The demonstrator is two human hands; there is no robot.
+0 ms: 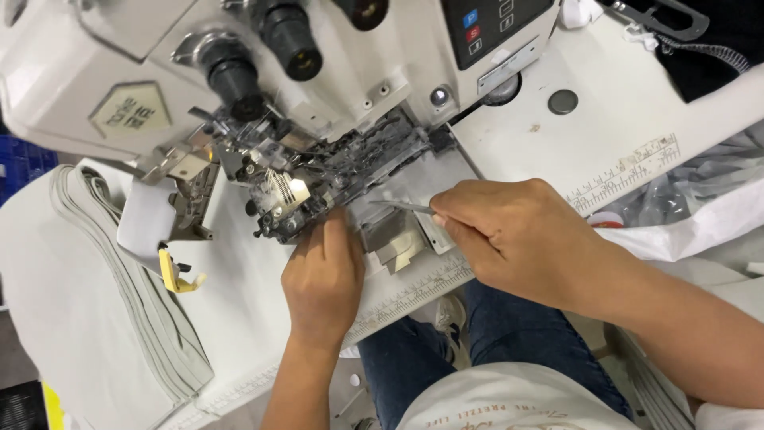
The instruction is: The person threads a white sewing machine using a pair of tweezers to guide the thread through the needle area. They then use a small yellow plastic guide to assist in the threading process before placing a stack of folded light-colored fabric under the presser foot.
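Note:
My right hand pinches thin metal tweezers, whose tip points left toward the needle and looper area of a white industrial sewing machine. My left hand rests against the front of that mechanism, fingers curled at its lower edge. Whether it holds thread or anything else is hidden. A metal plate lies between both hands.
A folded stack of grey fabric lies at the left on the white machine table. A yellow clip sits beside it. A control panel is at the top. Scissors and clear plastic bags lie at the right.

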